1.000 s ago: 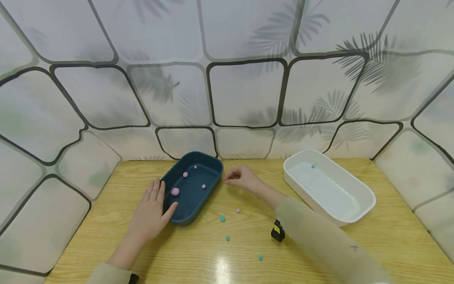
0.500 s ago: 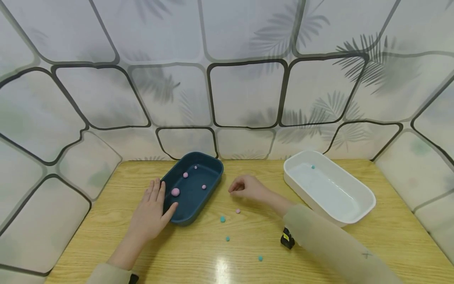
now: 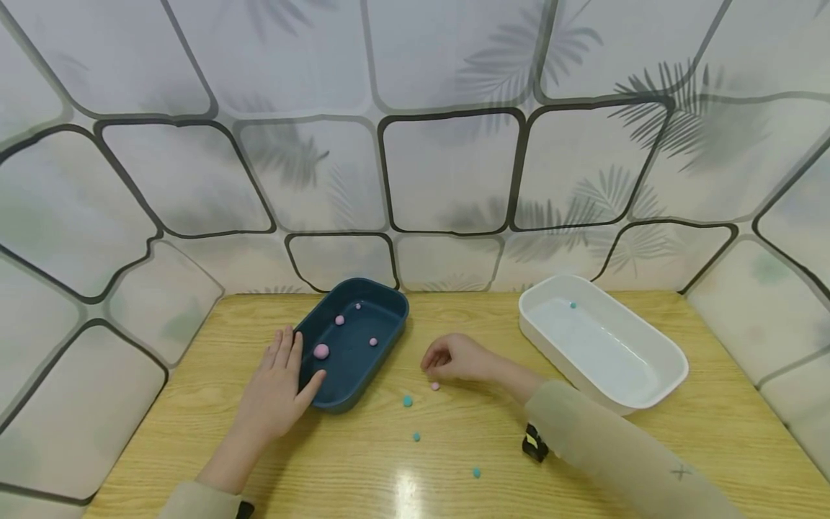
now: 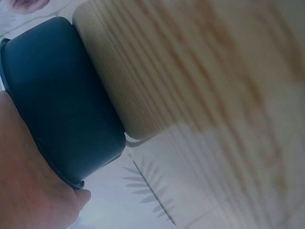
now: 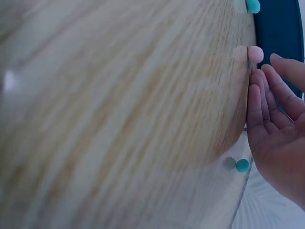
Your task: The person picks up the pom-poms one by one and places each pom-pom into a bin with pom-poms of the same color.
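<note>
My left hand [image 3: 272, 386] rests with fairly straight fingers on the left rim of a dark blue tray [image 3: 350, 393]; its thumb reaches over the near part. Several pink balls of different sizes, the largest [image 3: 320, 351] near the left wall, lie inside. My right hand [image 3: 462, 358] is low over the table, right of the tray. A small pink ball [image 3: 435, 386] lies on the wood just below its fingertips. In the right wrist view that pink ball [image 5: 256, 54] sits beside the loosely bent fingers [image 5: 256, 100], with thumb and forefinger apart and nothing visibly held.
Three teal balls lie on the wooden table [image 3: 350, 468]: one [image 3: 407, 401] near the tray, another [image 3: 416, 437] closer, a third [image 3: 476, 473] nearest the front. A white tray [image 3: 603, 346] at the right holds one teal ball [image 3: 573, 305]. A patterned backdrop [image 3: 447, 173] encloses the table.
My right hand has drawn back from beside the blue tray, rightward and nearer, and come down to the pink ball on the table. The left hand stays in place.
</note>
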Demonstrator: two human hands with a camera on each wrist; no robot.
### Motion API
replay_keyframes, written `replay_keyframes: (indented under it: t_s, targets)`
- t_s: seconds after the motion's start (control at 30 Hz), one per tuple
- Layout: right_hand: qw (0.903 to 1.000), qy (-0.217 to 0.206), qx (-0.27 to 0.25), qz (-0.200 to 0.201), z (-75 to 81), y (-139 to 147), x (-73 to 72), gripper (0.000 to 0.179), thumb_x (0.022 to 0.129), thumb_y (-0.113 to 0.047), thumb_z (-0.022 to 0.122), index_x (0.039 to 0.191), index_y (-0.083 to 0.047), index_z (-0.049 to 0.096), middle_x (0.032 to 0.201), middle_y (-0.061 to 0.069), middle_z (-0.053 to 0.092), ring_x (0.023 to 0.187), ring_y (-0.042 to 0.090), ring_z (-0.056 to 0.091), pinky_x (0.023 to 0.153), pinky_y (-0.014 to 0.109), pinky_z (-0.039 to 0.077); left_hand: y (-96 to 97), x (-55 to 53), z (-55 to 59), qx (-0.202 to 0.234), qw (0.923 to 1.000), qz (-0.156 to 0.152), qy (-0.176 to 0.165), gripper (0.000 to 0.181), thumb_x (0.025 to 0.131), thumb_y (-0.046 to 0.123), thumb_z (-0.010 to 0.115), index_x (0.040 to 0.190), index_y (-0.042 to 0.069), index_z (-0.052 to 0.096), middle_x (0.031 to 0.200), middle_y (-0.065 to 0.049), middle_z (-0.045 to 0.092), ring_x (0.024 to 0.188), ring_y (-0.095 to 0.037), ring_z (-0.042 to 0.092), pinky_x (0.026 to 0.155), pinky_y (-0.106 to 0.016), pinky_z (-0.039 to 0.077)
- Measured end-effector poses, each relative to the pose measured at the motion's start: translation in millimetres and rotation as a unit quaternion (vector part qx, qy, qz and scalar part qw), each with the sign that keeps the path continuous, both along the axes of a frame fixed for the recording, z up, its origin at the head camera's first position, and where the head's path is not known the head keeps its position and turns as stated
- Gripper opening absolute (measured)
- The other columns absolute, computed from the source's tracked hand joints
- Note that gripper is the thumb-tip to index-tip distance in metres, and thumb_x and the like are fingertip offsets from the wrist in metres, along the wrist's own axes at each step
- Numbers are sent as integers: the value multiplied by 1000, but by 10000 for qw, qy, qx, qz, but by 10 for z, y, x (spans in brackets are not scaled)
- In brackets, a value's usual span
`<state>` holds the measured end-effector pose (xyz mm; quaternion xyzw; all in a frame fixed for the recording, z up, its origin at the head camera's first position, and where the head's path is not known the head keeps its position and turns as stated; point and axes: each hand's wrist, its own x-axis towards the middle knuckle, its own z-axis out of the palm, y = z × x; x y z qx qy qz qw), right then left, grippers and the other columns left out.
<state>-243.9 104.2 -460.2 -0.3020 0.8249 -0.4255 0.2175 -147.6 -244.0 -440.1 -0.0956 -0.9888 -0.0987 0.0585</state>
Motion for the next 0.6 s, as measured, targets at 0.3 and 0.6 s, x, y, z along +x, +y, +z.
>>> replay_keyframes:
  t_s: [0.3, 0.6]
  targets:
    - [9987, -373, 22, 345, 16, 38, -32, 20, 91, -4, 80, 110, 4, 77, 96, 12, 80, 82, 2, 68, 78, 18, 58, -4, -7, -14, 61, 10000, 4, -2, 85, 109, 48, 52, 162, -13, 27, 171, -35, 21, 161, -52, 19, 131, -64, 23]
    - [9975, -293, 121, 633, 9, 61, -57, 22, 89, -5, 85, 109, 1, 78, 97, 8, 76, 80, 0, 64, 76, 17, 57, -2, -9, -12, 53, 10000, 23, -44, 84, 109, 46, 54, 162, -13, 26, 172, -35, 20, 161, -52, 18, 131, -64, 23]
